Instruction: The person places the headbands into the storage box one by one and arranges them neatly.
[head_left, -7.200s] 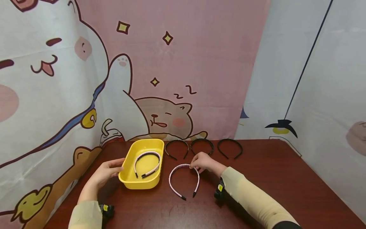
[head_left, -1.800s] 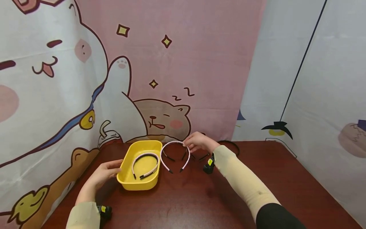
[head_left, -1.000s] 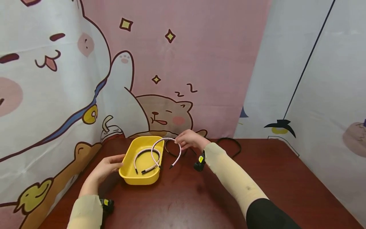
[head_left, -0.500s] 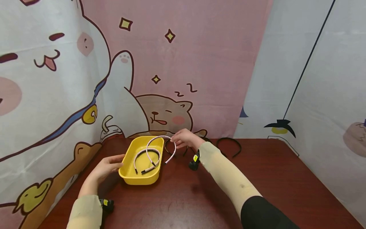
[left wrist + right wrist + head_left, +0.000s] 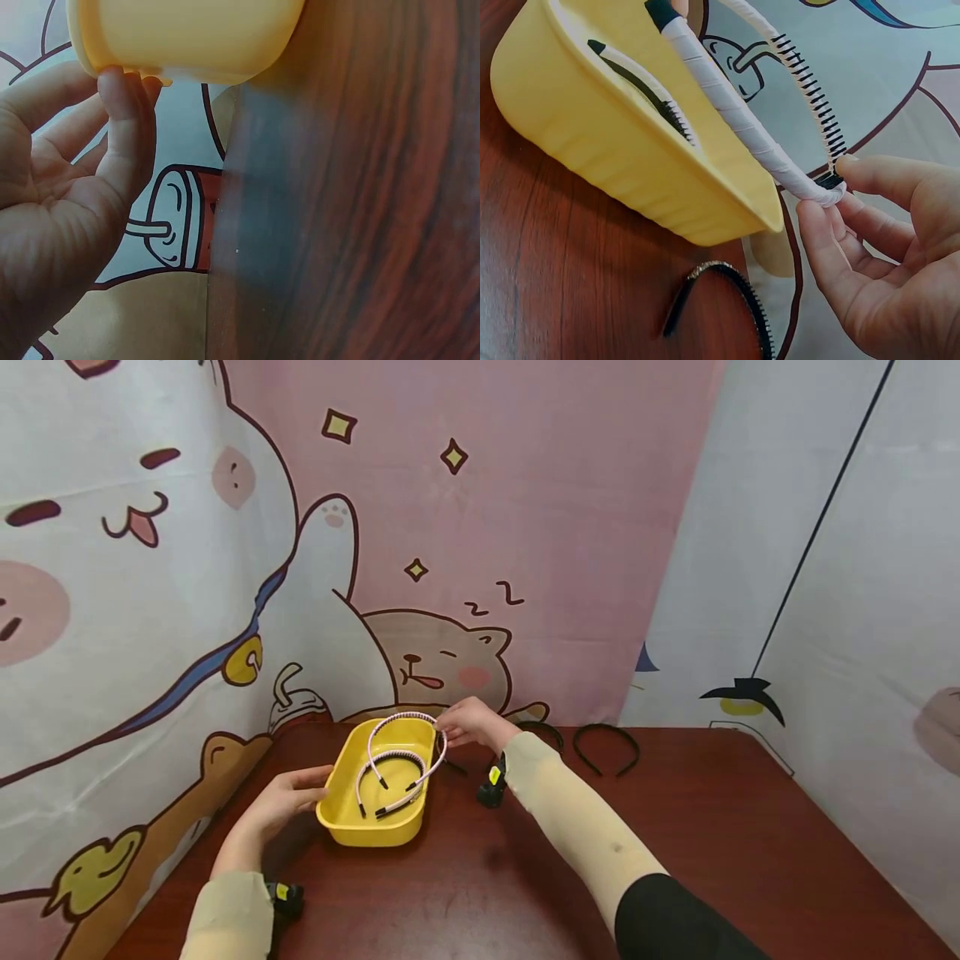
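My right hand (image 5: pixel 471 722) pinches a pale pink headband (image 5: pixel 405 717) between thumb and fingers, near the top of its curve. The headband hangs over the yellow plastic basin (image 5: pixel 375 837), its black-tipped ends pointing down. Small dark teeth line its inner side in the right wrist view, where the hand (image 5: pixel 877 240) grips the wrapped band (image 5: pixel 727 105). Inside the basin lies a second pale pink headband (image 5: pixel 360 781). On the basin's left rim, my left hand (image 5: pixel 281 806) holds on with thumb and fingertips, seen close in the left wrist view against the yellow wall (image 5: pixel 187 37).
Along the table's back edge lie black headbands: one at the right (image 5: pixel 633 745), one partly behind the right arm (image 5: pixel 557 735). A third, with glittery trim (image 5: pixel 720 266), shows beside the basin in the right wrist view. A cartoon-printed cloth (image 5: pixel 570 568) stands behind the reddish-brown table (image 5: pixel 712 827).
The right hand has lifted the pink headband from the table in front and carried it back and left, now over the basin. The left hand has stayed on the basin's rim.
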{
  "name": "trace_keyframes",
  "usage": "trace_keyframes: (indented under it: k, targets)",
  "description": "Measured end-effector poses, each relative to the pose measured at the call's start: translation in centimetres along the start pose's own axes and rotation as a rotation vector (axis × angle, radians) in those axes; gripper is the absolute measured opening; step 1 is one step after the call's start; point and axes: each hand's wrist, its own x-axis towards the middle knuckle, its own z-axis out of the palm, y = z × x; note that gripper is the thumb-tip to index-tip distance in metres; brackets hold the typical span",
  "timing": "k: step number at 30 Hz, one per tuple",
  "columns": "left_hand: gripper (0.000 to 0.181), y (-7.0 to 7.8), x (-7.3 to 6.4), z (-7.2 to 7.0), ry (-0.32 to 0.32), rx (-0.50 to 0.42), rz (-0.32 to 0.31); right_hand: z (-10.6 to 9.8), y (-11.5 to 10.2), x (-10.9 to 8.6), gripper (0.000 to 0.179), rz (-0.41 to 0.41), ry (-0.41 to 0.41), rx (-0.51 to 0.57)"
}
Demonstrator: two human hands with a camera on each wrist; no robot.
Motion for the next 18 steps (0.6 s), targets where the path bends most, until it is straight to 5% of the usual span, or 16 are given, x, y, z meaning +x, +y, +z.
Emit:
trace_keyframes:
  k: [8, 18]
  targets:
    - [0.052, -0.6, 0.3, 0.0, -0.005, 0.011, 0.007, 1.1, 0.3, 0.6, 0.030, 0.007, -0.007, 0.009]
    - [0.052, -0.3, 0.1, -0.1, -0.006, 0.006, 0.001, 2.0, 0.3, 1.0, 0.015, 0.011, 0.031, 0.028]
